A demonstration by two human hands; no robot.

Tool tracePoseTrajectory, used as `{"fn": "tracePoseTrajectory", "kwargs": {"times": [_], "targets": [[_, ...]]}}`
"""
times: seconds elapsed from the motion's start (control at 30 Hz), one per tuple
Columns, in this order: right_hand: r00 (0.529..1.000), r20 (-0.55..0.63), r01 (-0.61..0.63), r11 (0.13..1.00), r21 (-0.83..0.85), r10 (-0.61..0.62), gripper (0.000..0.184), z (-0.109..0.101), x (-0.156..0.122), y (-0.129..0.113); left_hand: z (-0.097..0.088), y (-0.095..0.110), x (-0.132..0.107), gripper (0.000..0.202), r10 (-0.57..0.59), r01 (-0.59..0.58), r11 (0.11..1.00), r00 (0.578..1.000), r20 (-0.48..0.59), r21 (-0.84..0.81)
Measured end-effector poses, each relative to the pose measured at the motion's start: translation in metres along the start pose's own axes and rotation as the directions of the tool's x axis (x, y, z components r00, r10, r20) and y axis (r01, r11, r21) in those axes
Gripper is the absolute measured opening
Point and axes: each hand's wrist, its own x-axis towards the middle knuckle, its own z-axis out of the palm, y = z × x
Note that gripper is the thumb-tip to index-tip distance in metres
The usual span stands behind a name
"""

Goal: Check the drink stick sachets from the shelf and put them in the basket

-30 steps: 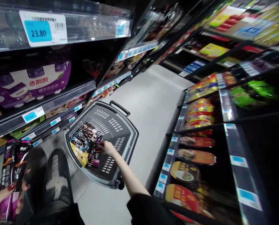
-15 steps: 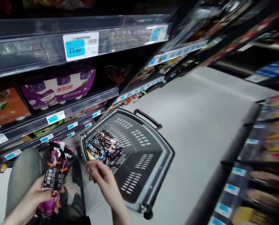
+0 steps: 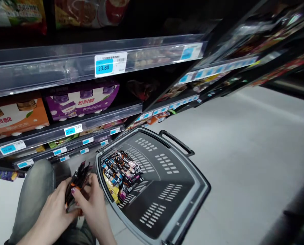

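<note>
Close above my knees, both hands hold a bunch of small dark foil snack packets (image 3: pixel 78 178) with orange markings. My left hand (image 3: pixel 55 207) is closed round the left and lower side of the bunch. My right hand (image 3: pixel 93 202) grips it from the right, its thumb pressed on the front; its other fingertips are partly hidden. Beside my right hand, a grey shopping basket (image 3: pixel 167 170) stands on the floor. Inside its near left end lies a heap of small shiny packets (image 3: pixel 121 170), black, blue, pink and yellow.
Shelves with clear price rails (image 3: pixel 75 76) run along the left. An orange carton (image 3: pixel 19 117) and a purple carton (image 3: pixel 83 98) sit on a lower shelf. The basket's black handle (image 3: pixel 176 141) leans toward the pale aisle floor (image 3: pixel 238 153). A dark, blurred display edge is at lower right.
My right hand has moved left from the basket's edge onto the packets in my left hand. The bunch has turned more edge-on. The view has shifted, so shelf and basket appear lower and further right.
</note>
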Motion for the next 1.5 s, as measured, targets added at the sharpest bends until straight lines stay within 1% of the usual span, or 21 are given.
{"fn": "tracePoseTrajectory", "kwargs": {"times": [0.07, 0.13, 0.23, 0.3, 0.37, 0.43, 0.5, 0.6, 0.67, 0.73, 0.83, 0.87, 0.93, 1.0, 1.1, 1.17, 1.23, 1.3, 1.37, 1.43, 1.5], "targets": [[1.0, 0.02, -0.019, 0.993, 0.113, 0.017, 0.028, -0.003, 0.0, 0.008, -0.004, 0.005, 0.0, 0.065, -0.02, 0.027, 0.996, 0.997, 0.076, -0.087], [0.998, 0.037, -0.052, 0.98, 0.194, 0.046, 0.031, -0.007, -0.001, 0.014, -0.005, 0.007, 0.001, 0.057, -0.025, 0.039, 0.991, 0.994, 0.108, -0.13], [0.993, 0.103, -0.091, 0.952, 0.292, 0.063, 0.03, -0.011, -0.003, 0.019, 0.001, -0.001, 0.001, 0.047, -0.041, 0.052, 0.989, 0.996, 0.082, -0.137], [0.991, 0.126, -0.09, 0.94, 0.329, 0.051, 0.028, -0.012, -0.005, 0.021, 0.008, -0.012, 0.0, 0.047, -0.029, 0.052, 0.98, 0.993, 0.116, -0.193], [0.994, 0.112, -0.054, 0.951, 0.303, 0.02, 0.023, -0.01, -0.009, 0.023, 0.015, -0.022, -0.001, 0.034, -0.007, 0.044, 0.969, 0.988, 0.152, -0.242], [0.994, 0.099, 0.02, 0.978, 0.208, -0.041, 0.026, -0.005, -0.013, 0.026, 0.02, -0.03, -0.003, 0.021, 0.014, 0.018, 0.961, 0.993, 0.116, -0.276], [0.99, 0.106, 0.087, 0.995, 0.047, -0.091, 0.034, 0.001, -0.018, 0.029, 0.022, -0.033, -0.004, 0.021, 0.042, -0.022, 0.949, 0.998, 0.056, -0.314], [0.993, 0.088, 0.101, 0.972, -0.213, -0.083, 0.03, 0.007, -0.023, 0.028, 0.021, -0.031, -0.003, 0.029, 0.084, -0.068, 0.927, 0.996, 0.027, -0.368], [0.991, 0.079, 0.126, 0.968, -0.215, -0.111, 0.019, 0.003, -0.022, 0.024, 0.017, -0.029, -0.001, 0.036, 0.073, -0.049, 0.906, 0.996, 0.043, -0.42], [0.978, 0.08, 0.2, 0.977, -0.069, -0.195, 0.016, -0.008, -0.02, 0.017, 0.011, -0.031, 0.002, 0.041, -0.009, 0.026, 0.87, 0.999, 0.036, -0.493], [0.955, 0.014, 0.286, 0.934, 0.215, -0.296, 0.026, -0.032, -0.016, 0.004, 0.0, -0.035, 0.003, 0.037, -0.173, 0.141, 0.77, 0.985, 0.008, -0.622], [0.953, -0.017, 0.293, 0.908, 0.3, -0.302, 0.03, -0.038, -0.015, 0.0, -0.004, -0.036, 0.001, 0.038, -0.205, 0.165, 0.708, 0.978, 0.023, -0.686], [0.954, -0.06, 0.29, 0.846, 0.448, -0.295, 0.041, -0.046, -0.013, -0.007, -0.008, -0.034, -0.003, 0.042, -0.26, 0.219, 0.54, 0.962, 0.087, -0.813], [0.953, -0.064, 0.284, 0.799, 0.531, -0.296, 0.05, -0.044, -0.012, -0.012, -0.007, -0.028, -0.007, 0.043, -0.299, 0.256, 0.398, 0.944, 0.139, -0.881], [0.957, -0.044, 0.261, 0.78, 0.569, -0.288, 0.046, -0.032, -0.011, -0.016, -0.004, -0.015, -0.011, 0.042, -0.331, 0.213, 0.314, 0.938, 0.104, -0.925], [0.964, -0.041, 0.237, 0.785, 0.573, -0.261, 0.038, -0.026, -0.011, -0.015, -0.005, -0.007, -0.011, 0.036, -0.368, 0.166, 0.323, 0.929, 0.038, -0.932], [0.971, -0.074, 0.229, 0.805, 0.547, -0.226, 0.034, -0.026, -0.012, -0.013, -0.01, -0.001, -0.012, 0.031, -0.411, 0.15, 0.365, 0.912, -0.014, -0.919], [0.976, -0.137, 0.213, 0.855, 0.473, -0.167, 0.033, -0.031, -0.012, -0.008, -0.019, 0.003, -0.012, 0.03, -0.433, 0.145, 0.416, 0.9, -0.056, -0.898], [0.983, -0.161, 0.143, 0.911, 0.387, -0.086, 0.031, -0.038, -0.012, -0.002, -0.028, 0.007, -0.013, 0.034, -0.44, 0.119, 0.471, 0.891, -0.116, -0.874], [0.993, -0.121, 0.058, 0.944, 0.326, -0.02, 0.029, -0.044, -0.011, 0.002, -0.035, 0.01, -0.013, 0.036, -0.441, 0.078, 0.521, 0.877, -0.189, -0.85], [0.996, -0.093, 0.038, 0.962, 0.272, -0.013, 0.03, -0.048, -0.01, 0.004, -0.039, 0.01, -0.013, 0.036, -0.454, 0.035, 0.547, 0.852, -0.261, -0.836]]}}
